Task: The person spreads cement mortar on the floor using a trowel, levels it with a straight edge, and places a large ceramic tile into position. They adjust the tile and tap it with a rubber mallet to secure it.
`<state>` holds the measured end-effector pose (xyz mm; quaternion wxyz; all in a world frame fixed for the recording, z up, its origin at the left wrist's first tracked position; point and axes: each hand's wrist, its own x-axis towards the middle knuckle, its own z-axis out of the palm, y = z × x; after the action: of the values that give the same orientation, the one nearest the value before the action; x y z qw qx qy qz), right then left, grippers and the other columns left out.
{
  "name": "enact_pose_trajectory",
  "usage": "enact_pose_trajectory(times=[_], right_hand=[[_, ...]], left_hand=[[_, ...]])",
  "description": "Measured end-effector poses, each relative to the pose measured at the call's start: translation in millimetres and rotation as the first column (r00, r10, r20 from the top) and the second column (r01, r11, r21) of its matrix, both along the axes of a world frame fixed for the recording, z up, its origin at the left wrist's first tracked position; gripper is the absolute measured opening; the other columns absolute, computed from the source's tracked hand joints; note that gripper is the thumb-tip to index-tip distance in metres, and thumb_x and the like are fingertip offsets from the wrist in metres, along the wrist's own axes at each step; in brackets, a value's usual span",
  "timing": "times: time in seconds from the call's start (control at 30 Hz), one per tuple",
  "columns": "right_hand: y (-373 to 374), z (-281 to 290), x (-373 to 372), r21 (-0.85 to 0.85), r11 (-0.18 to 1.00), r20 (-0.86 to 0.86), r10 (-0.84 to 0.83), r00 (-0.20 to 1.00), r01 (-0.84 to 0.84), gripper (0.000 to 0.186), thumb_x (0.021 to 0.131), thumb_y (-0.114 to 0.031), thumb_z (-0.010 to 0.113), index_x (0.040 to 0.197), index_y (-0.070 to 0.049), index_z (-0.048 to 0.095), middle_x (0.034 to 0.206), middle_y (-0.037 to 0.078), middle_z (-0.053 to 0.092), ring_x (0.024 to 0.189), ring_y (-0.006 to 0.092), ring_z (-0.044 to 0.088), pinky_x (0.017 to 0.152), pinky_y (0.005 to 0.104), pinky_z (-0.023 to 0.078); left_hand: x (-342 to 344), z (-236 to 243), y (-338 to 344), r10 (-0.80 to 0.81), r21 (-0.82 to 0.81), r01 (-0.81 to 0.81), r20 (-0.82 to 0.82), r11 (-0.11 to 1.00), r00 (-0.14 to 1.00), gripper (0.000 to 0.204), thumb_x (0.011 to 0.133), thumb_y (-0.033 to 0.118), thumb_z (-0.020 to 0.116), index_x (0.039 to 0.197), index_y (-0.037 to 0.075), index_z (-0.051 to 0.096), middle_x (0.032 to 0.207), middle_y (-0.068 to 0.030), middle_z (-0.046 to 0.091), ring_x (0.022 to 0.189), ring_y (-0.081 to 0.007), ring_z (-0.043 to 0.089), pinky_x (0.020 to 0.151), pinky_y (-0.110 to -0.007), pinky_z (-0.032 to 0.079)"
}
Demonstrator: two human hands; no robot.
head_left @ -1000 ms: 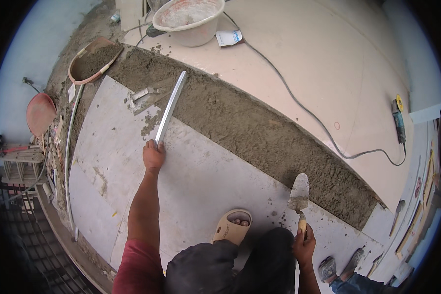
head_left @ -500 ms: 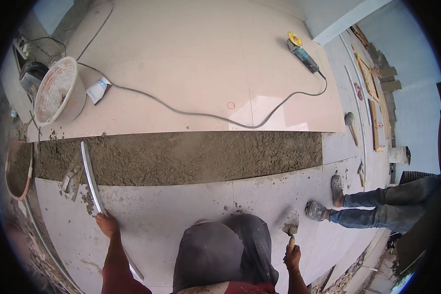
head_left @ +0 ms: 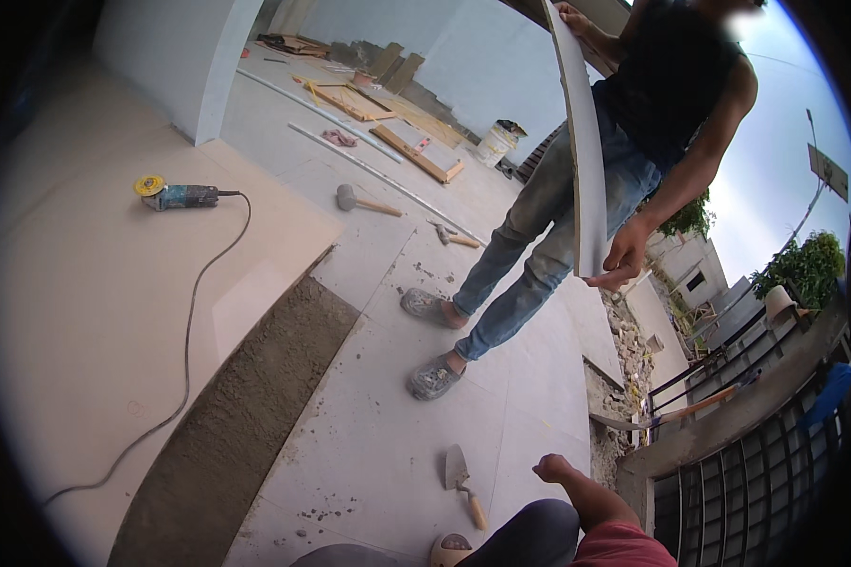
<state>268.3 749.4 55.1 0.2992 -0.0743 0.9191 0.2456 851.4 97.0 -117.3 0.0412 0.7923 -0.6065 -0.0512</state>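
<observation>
My right hand (head_left: 556, 468) is held out over the tiled floor, its fingers curled in with nothing seen in them. Closest to it is a pointing trowel (head_left: 458, 469) with a wooden handle, lying beside my bent knee (head_left: 534, 539). My left hand is out of view. In front of me on the right, a person stands gripping a large light tile (head_left: 584, 180) on edge with both hands. Left of that person's shoes runs a strip of wet grey mortar (head_left: 255, 406) between laid tiles.
An angle grinder (head_left: 184, 196) with a yellow disc lies on the beige tiles, its cord trailing down. A rubber mallet (head_left: 367, 200) and a hammer (head_left: 452, 234) lie near the person's feet. Farther back are long metal bars (head_left: 388, 184), wooden frames and a white bucket (head_left: 496, 144).
My view has swung right. The trowel has left my right hand and lies on the floor. The metal straightedge and my left hand are out of view. The person's tile now shows.
</observation>
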Motion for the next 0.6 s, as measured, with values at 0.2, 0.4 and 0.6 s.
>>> enact_pose_trajectory(times=[0.2, 0.4, 0.6], right_hand=[[47, 4, -126, -0.006, 0.969, -0.268, 0.235, 0.934, -0.246, 0.038, 0.096, -0.029, 0.049, 0.083, -0.001, 0.072, 0.094, 0.020, 0.072, 0.093, 0.0387, 0.069, 0.082, 0.0491, 0.055], [-80, 76, -215, -0.716, 0.613, -0.598, -0.289, 0.747, -0.336, 0.032, 0.092, -0.025, 0.058, 0.092, 0.003, 0.072, 0.095, 0.025, 0.070, 0.093, 0.0432, 0.067, 0.085, 0.0472, 0.053], [-124, 103, -225, -0.915, 0.039, -0.353, -0.560, 0.749, -0.402, 0.027, 0.096, -0.022, 0.061, 0.094, 0.003, 0.069, 0.076, 0.007, 0.063, 0.070, 0.0162, 0.058, 0.065, 0.0310, 0.048]], left_hand=[[-32, -12, -21, -0.167, 0.194, 0.146, 0.097, 0.970, 0.981, 0.038, 0.099, 0.036, 0.058, 0.098, -0.001, 0.061, 0.087, -0.0208, 0.063, 0.080, -0.0374, 0.064, 0.079, -0.048, 0.050], [-51, 28, -44, -0.318, 0.445, 0.211, 0.181, 0.870, 0.931, 0.040, 0.098, 0.039, 0.059, 0.101, -0.001, 0.065, 0.087, -0.0203, 0.066, 0.079, -0.0360, 0.066, 0.079, -0.047, 0.051], [-130, 88, -31, -0.620, 0.727, 0.453, -0.048, 0.516, 0.783, 0.043, 0.098, 0.041, 0.061, 0.104, -0.001, 0.068, 0.087, -0.0199, 0.069, 0.078, -0.0346, 0.069, 0.080, -0.046, 0.052]])
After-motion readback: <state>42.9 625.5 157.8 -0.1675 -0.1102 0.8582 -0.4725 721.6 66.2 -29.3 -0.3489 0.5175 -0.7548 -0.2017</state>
